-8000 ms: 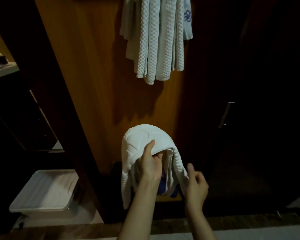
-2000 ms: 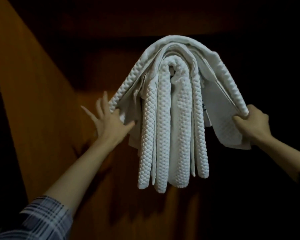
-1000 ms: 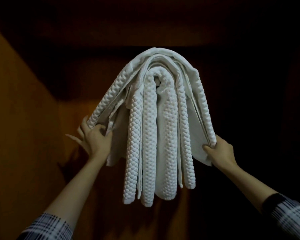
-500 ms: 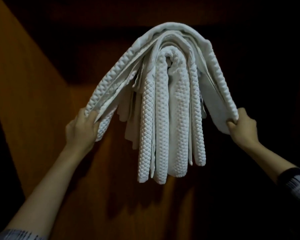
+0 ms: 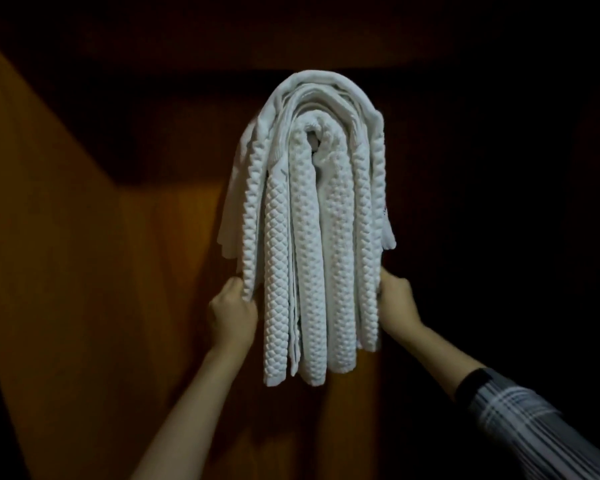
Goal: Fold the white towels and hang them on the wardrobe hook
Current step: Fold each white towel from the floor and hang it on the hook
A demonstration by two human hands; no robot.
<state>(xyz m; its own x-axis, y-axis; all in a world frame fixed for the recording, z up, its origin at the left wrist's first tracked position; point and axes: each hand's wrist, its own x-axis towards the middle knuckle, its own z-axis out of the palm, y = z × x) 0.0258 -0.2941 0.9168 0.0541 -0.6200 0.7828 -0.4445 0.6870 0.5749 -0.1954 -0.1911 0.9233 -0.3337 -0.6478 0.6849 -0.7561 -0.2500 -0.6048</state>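
Observation:
Several white waffle-weave towels point(image 5: 312, 237) hang folded in a stack over a wardrobe hook, which the cloth hides. The outermost towel point(image 5: 326, 81) arches over the top of the others and falls down both sides. My left hand point(image 5: 231, 313) grips its left lower edge beside the hanging folds. My right hand point(image 5: 395, 299) grips its right lower edge, partly behind the stack. Both hands hold the edges close in against the bundle.
The orange-brown wooden wardrobe panel point(image 5: 84, 254) stands behind and to the left of the towels. A dark shelf or ceiling point(image 5: 222, 36) runs across above them. To the right the wardrobe interior point(image 5: 516, 202) is black. Plaid sleeve point(image 5: 534, 427) at lower right.
Both hands have drawn the outer towel's spread edges downward and inward, so it now hangs narrow against the other towels instead of flaring out like a tent.

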